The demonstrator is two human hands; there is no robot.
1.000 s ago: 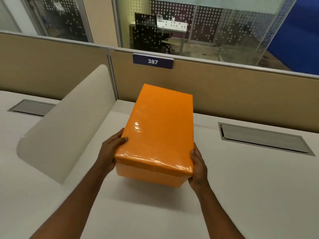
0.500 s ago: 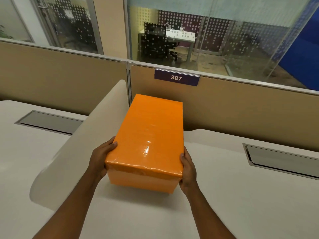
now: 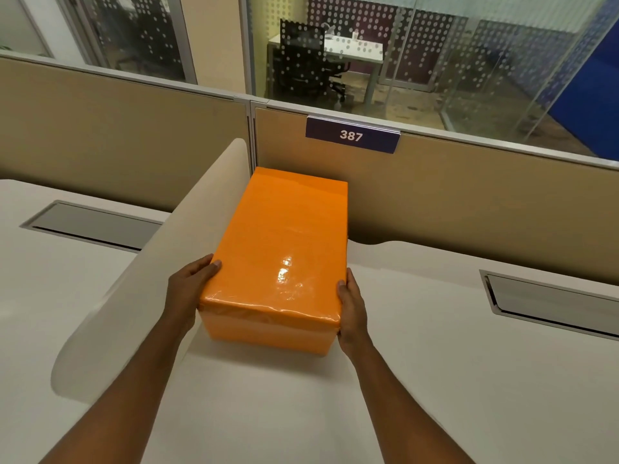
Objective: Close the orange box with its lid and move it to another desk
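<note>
The orange box (image 3: 281, 256) has its glossy lid on and sits low over the white desk (image 3: 418, 380), its far end close to the beige partition. My left hand (image 3: 191, 289) grips the near left corner, thumb on the lid's edge. My right hand (image 3: 351, 309) clasps the near right corner in the same way. Whether the box's bottom rests on the desk or hovers just above it is unclear.
A curved white divider (image 3: 160, 262) rises just left of the box. The beige partition (image 3: 469, 202) carries a sign reading 387 (image 3: 351, 135). Grey cable trays are set into the desks at the left (image 3: 90, 226) and right (image 3: 552, 303). Glass-walled rooms lie behind.
The box has moved forward toward the partition and down nearer the desk, held in both hands throughout. The view has shifted left so the sign sits further right.
</note>
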